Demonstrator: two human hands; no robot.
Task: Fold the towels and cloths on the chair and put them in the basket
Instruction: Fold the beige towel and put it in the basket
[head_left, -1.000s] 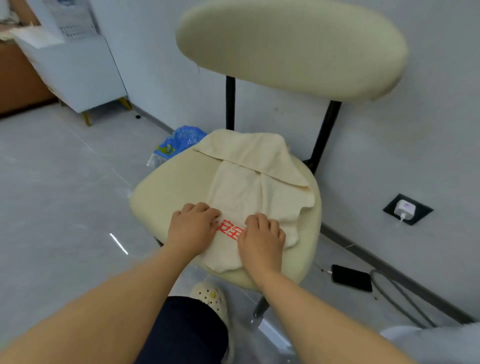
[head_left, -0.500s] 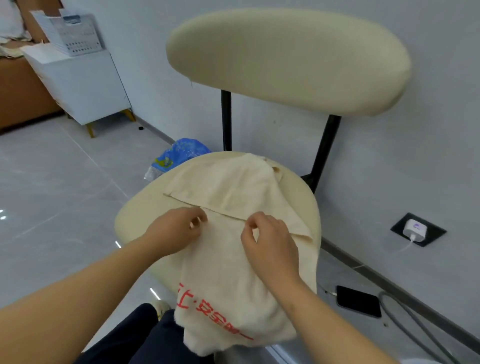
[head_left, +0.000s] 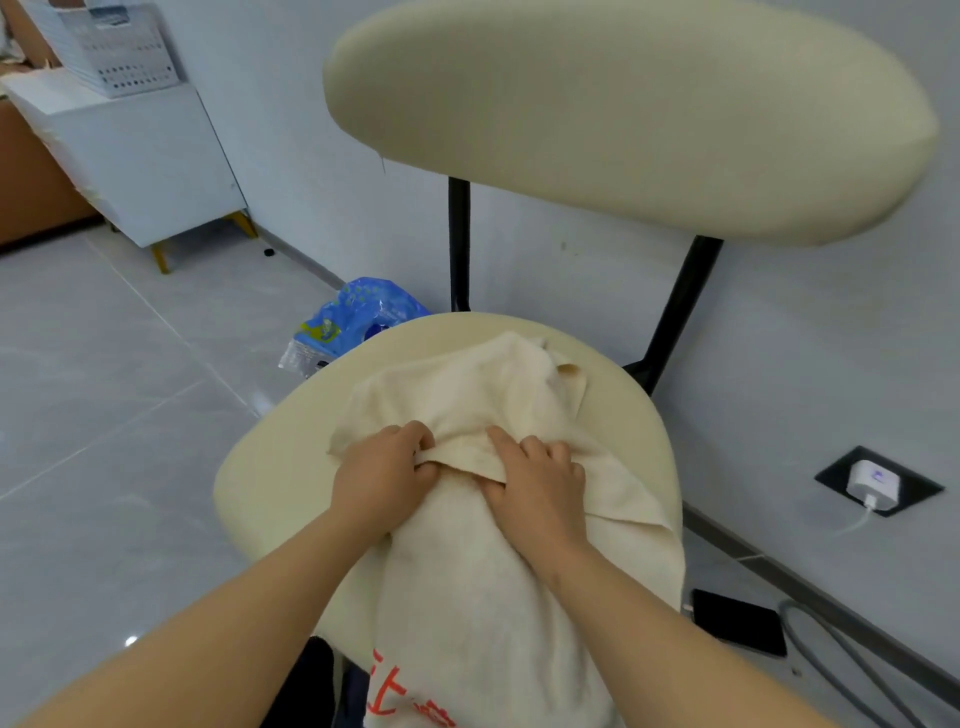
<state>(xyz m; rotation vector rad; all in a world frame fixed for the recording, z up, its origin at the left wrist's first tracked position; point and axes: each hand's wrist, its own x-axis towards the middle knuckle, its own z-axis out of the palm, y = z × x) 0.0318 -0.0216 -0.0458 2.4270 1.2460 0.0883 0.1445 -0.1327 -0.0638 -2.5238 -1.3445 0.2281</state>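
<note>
A cream cloth (head_left: 498, 587) with red printed characters lies across the round seat of a cream chair (head_left: 280, 467) and hangs over the seat's near edge toward me. A folded edge of the cloth runs across the seat's middle. My left hand (head_left: 382, 475) grips that fold at its left part, fingers curled over it. My right hand (head_left: 535, 480) holds the same fold at its right, thumb tucked under the edge and fingers on top. A white perforated basket (head_left: 122, 49) stands on a white cabinet at the far left.
The chair's backrest (head_left: 623, 114) rises close ahead against a grey wall. A blue plastic bag (head_left: 353, 322) lies on the floor behind the seat. At right are a wall socket with a white charger (head_left: 872, 480), a black phone (head_left: 737, 626) and a grey cable.
Both hands went from the cloth's near end to the fold at mid-seat and now grip it. The cloth's printed end slid off the seat's front and hangs down.
</note>
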